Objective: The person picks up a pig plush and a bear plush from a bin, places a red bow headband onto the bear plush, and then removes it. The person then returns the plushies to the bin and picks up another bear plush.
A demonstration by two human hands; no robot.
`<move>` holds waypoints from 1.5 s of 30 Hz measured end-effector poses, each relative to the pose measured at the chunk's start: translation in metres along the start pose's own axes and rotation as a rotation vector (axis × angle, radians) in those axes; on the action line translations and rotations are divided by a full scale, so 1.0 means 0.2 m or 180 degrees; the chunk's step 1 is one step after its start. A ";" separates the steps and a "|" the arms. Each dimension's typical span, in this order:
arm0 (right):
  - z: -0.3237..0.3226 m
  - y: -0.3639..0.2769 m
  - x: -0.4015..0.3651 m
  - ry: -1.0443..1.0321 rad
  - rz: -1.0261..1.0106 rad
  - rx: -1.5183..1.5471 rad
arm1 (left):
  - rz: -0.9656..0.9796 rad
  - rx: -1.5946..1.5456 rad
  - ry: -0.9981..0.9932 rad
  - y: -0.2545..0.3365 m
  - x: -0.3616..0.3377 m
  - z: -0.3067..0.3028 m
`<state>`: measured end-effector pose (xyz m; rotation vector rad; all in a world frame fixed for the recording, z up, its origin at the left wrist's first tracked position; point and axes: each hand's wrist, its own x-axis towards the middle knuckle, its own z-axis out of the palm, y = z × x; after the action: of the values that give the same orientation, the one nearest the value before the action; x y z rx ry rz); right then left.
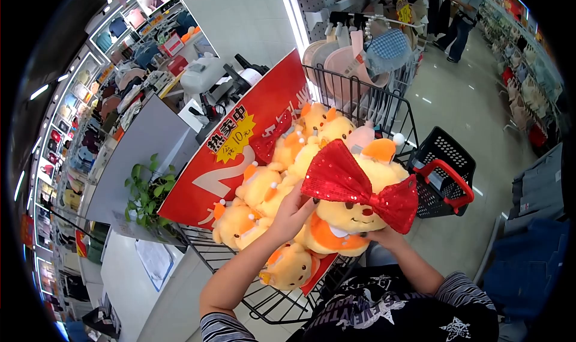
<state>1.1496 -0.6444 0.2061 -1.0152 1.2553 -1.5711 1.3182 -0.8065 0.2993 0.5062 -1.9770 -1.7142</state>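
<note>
A yellow plush toy (341,222) with an orange collar and a red nose sits at the front of the pile, facing me. A red sequined bow (345,174) lies across its head and covers part of its face. My left hand (293,211) is closed against the toy's side, just under the bow's left end; its fingertips are partly hidden. On the other side, my right hand (384,236) holds the toy low down, below the bow, with most fingers hidden behind it. Several similar plush toys (259,189) fill the black wire rack (207,252) around it.
A red price sign (201,186) stands along the rack's left side. A black shopping basket (441,168) with a red handle is at the right. Beyond the sign are a counter (129,270) and a green plant (147,189). A person (461,21) stands in the far aisle.
</note>
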 end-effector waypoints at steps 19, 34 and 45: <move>0.02 0.13 0.00 0.1245 -0.0469 0.0089 | -0.0894 -0.0488 -0.0524 0.00 -0.04 -0.02; 0.13 0.01 -0.01 0.1473 0.0131 0.1832 | -0.0697 -0.0798 -0.0461 -0.15 -0.03 0.07; 0.13 -0.16 0.12 0.1479 0.0561 0.2412 | -0.1062 -0.1137 0.0278 -0.14 -0.02 0.07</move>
<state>1.1627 -0.6713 0.2437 -0.0594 0.8627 -1.9673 1.3123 -0.7977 0.2699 0.7962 -1.5396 -2.1486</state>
